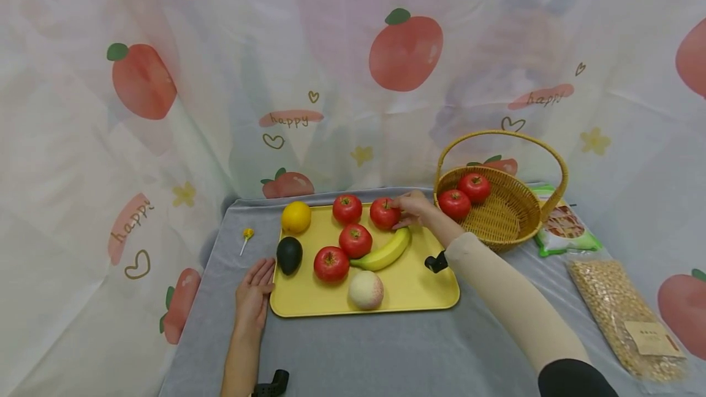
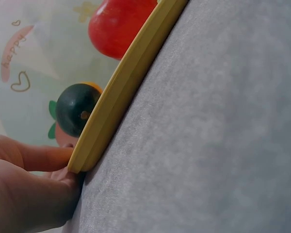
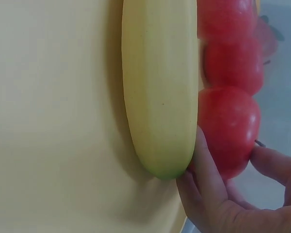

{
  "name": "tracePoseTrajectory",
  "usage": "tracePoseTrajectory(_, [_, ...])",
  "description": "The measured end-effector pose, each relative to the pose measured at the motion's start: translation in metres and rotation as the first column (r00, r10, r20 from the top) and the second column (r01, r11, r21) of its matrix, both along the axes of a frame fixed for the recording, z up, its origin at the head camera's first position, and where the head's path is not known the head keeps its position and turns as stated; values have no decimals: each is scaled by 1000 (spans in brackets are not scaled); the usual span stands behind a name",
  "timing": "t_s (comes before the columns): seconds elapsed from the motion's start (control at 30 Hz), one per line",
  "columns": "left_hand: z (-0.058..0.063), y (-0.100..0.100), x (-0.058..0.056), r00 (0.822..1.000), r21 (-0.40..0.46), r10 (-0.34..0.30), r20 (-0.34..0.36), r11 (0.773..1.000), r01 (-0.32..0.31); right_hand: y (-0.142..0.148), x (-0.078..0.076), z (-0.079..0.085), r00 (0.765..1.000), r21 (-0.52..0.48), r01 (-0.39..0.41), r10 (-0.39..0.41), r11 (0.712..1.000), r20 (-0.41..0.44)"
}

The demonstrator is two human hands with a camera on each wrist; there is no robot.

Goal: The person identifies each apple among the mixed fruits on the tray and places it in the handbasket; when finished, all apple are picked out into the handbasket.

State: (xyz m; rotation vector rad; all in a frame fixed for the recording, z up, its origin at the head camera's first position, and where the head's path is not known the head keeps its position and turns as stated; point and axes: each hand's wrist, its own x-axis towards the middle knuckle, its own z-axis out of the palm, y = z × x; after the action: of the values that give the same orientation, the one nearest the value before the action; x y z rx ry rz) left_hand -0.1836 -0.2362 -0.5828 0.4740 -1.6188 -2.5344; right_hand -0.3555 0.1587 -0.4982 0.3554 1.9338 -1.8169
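Observation:
My right hand [image 1: 415, 207] reaches over the tray's far side and holds a red apple [image 3: 228, 128] between thumb and fingers, just past the tip of a banana [image 1: 388, 252]. Along the left edge of the yellow tray [image 1: 425, 287] lies my left hand [image 1: 255, 291], fingers extended and touching the rim, thumb at the rim too. A dark green avocado [image 1: 289, 255] sits close to those fingertips. Also on the tray are three other red apples [image 1: 355, 241], a yellow-orange round fruit [image 1: 296, 217] and a pale peach [image 1: 366, 290].
A wicker basket [image 1: 499, 228] with a tall handle stands at the back right, two red apples [image 1: 474, 187] inside. Beside it lie a green-and-white packet [image 1: 565, 228] and a clear bag of pale grains [image 1: 612, 305]. Left of the tray is a yellow lollipop [image 1: 248, 233]. A printed curtain hangs behind.

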Motion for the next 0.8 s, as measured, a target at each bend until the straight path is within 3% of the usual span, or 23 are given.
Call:
tracePoseTrajectory(0.37, [0,0,0,1000,-5,-4,2,1000,4,1,10,8,999,-8,9,-10,1000,-33])
tracePoseTrajectory(0.8, [0,-1,0,1000,-10,-13,9,1000,13,7,28,30,993,0,-34,34,999,-115])
